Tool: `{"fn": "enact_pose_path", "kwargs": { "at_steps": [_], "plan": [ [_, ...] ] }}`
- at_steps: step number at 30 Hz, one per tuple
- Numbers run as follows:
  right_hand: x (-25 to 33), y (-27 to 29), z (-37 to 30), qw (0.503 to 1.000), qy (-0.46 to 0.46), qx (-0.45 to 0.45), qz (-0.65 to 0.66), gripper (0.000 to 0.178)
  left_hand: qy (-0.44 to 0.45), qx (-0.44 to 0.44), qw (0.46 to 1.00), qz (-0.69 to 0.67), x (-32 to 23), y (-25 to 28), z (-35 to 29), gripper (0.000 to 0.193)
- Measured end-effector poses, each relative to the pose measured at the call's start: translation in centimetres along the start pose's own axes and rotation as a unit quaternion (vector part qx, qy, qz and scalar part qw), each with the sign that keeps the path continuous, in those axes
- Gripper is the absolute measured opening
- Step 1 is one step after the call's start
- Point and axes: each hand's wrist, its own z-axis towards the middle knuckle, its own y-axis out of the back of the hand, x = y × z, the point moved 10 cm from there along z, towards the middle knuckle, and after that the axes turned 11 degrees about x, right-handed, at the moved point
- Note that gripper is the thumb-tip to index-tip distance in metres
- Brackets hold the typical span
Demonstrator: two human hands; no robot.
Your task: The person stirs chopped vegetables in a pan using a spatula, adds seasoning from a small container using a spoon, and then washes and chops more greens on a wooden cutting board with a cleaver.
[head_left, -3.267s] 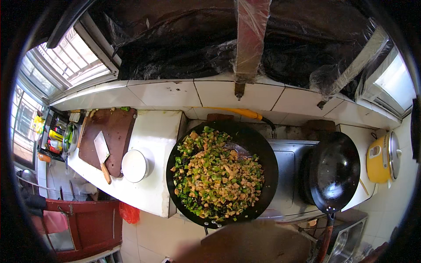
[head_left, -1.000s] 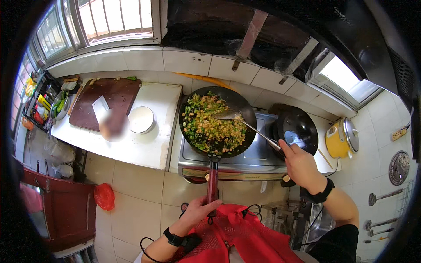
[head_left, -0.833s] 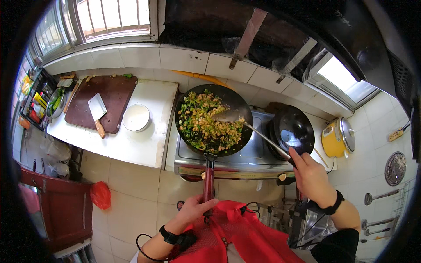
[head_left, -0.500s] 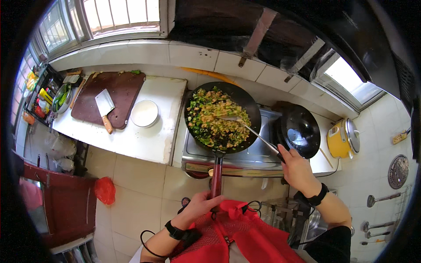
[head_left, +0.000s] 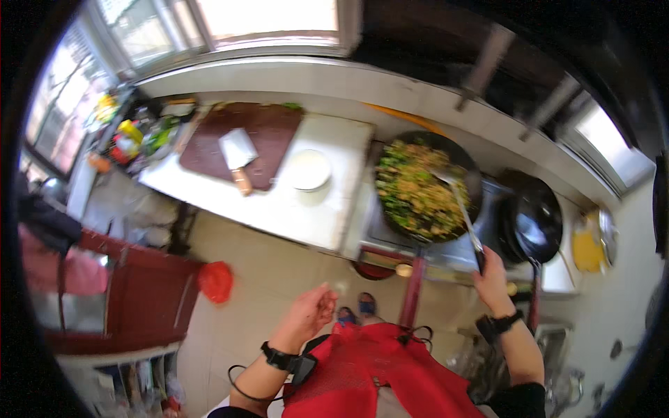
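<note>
A black wok (head_left: 474,157) on the stove holds chopped green and yellowish food (head_left: 418,191); its dark red handle (head_left: 413,289) points toward me. My right hand (head_left: 493,279) is wrapped round the black grip of a metal spatula (head_left: 468,216), whose head rests in the food at the wok's right. My left hand (head_left: 313,311) hovers over the floor, left of the wok handle and apart from it. Its fingers are curled together, slightly blurred, with nothing visible in them.
On the left counter (head_left: 327,223), a cleaver (head_left: 238,150) lies on a brown cutting board (head_left: 202,153), beside a white bowl (head_left: 311,171). Right of the wok stand another black pan (head_left: 535,223) and a yellow pot (head_left: 589,244). A red bag (head_left: 215,282) hangs by the cabinet (head_left: 146,299).
My left hand has let go of the wok handle and moved left of it. The view has turned left, so the counter and stove appear further right. The spatula stays in my right hand.
</note>
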Motion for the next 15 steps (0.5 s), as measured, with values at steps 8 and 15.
{"fn": "enact_pose_path", "kwargs": {
  "at_steps": [8,15],
  "plan": [
    [-3.4,-2.0,-0.7,0.989,-0.106,-0.006,0.103,0.074,-0.043,-0.022,0.995,-0.084,-5.8,2.7,-1.6,0.026],
    [2.7,6.6,-4.0,0.983,-0.165,-0.069,0.031,0.066,-0.024,0.037,0.995,-0.085,-10.1,8.4,-0.2,0.023]
  ]
}}
